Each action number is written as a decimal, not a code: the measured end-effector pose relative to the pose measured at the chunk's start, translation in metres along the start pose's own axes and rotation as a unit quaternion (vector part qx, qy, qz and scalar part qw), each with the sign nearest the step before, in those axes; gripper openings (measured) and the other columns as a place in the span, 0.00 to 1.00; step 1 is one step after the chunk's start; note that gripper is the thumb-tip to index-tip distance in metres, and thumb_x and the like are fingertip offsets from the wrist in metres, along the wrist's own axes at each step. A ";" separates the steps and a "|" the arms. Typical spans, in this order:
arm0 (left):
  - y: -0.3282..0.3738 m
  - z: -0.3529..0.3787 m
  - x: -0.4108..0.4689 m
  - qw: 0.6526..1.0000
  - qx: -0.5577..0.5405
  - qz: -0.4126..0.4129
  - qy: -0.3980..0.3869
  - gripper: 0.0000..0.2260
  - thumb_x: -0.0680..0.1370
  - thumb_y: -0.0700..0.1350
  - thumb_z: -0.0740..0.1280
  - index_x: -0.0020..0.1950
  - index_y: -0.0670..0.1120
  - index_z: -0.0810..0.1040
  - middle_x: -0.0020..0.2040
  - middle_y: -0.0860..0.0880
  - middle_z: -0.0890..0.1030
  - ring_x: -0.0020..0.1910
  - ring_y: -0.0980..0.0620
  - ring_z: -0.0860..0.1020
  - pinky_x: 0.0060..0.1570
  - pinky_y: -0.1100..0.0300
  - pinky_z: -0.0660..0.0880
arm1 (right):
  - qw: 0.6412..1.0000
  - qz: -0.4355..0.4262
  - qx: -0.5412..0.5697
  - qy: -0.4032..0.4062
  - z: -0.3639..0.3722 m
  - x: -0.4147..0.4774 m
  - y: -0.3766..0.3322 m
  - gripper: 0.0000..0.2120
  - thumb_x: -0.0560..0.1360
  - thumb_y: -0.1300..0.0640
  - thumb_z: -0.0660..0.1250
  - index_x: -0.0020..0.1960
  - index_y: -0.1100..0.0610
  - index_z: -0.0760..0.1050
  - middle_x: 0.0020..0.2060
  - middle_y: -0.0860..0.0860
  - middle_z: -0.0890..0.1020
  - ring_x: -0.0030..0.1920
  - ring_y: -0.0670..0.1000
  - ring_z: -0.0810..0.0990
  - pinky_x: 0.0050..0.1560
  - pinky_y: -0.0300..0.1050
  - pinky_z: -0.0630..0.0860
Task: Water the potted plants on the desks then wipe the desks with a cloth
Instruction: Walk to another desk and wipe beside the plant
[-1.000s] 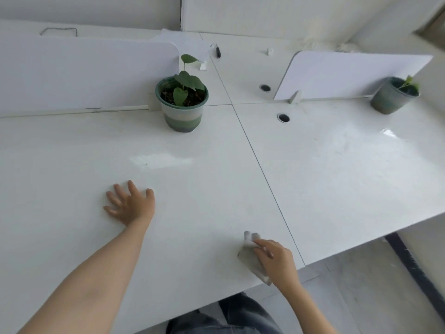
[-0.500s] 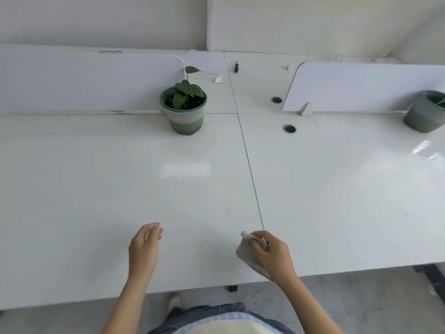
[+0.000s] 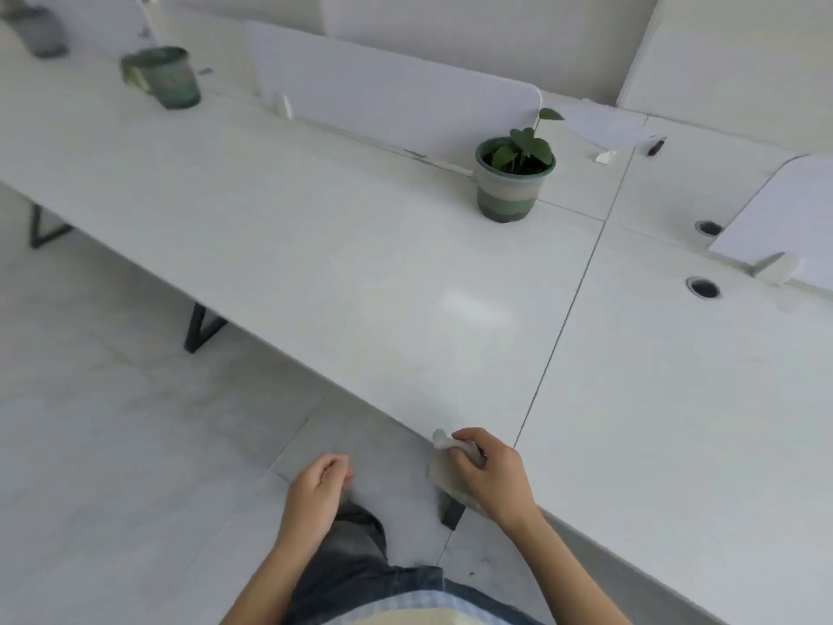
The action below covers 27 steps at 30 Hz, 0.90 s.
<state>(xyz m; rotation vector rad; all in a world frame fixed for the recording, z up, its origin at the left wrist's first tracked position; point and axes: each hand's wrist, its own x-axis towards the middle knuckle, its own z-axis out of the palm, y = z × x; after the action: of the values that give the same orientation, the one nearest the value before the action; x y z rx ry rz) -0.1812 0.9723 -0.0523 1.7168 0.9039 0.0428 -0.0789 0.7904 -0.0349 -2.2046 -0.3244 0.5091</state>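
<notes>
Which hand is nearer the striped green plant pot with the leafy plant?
Right. The right hand holds the grey cloth at the desk edge below the striped green plant pot; the left hand hangs off the desk, farther left.

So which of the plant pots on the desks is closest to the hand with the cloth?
The striped green pot with the leafy plant, by the seam between desks, is closest to the right hand holding the cloth. The other two pots sit far left.

White desks (image 3: 360, 263), green-and-cream banded pot (image 3: 511, 194), green leaves (image 3: 523, 148), pale grey cloth (image 3: 444, 471)
</notes>
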 end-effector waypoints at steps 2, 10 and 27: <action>-0.018 -0.013 -0.020 0.997 -0.041 -0.038 0.052 0.09 0.78 0.39 0.59 0.41 0.43 0.77 0.41 0.45 0.80 0.42 0.47 0.78 0.38 0.63 0.70 | 0.998 -0.036 -0.020 -0.045 0.014 -0.006 -0.002 0.10 0.75 0.56 0.62 0.53 0.54 0.77 0.42 0.44 0.78 0.44 0.47 0.76 0.43 0.37 0.69; -0.047 -0.037 -0.070 0.991 -0.056 -0.064 0.103 0.11 0.79 0.40 0.60 0.38 0.47 0.76 0.40 0.48 0.80 0.41 0.50 0.78 0.41 0.65 0.70 | 0.981 -0.110 -0.092 -0.129 0.054 -0.034 -0.007 0.08 0.75 0.58 0.62 0.51 0.57 0.78 0.39 0.42 0.77 0.40 0.46 0.74 0.41 0.38 0.69; -0.184 -0.193 -0.227 0.928 -0.150 -0.160 0.300 0.09 0.79 0.42 0.58 0.48 0.43 0.78 0.42 0.47 0.80 0.45 0.48 0.78 0.40 0.65 0.69 | 0.960 -0.198 -0.068 -0.186 0.219 -0.171 -0.097 0.08 0.75 0.60 0.63 0.50 0.59 0.79 0.42 0.52 0.82 0.42 0.50 0.76 0.44 0.39 0.70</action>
<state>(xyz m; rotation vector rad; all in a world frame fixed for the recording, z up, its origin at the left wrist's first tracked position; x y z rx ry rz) -0.5291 1.0088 -0.0443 1.2610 1.5342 0.4875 -0.3372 0.9313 -0.0428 -2.0860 -1.0038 0.6909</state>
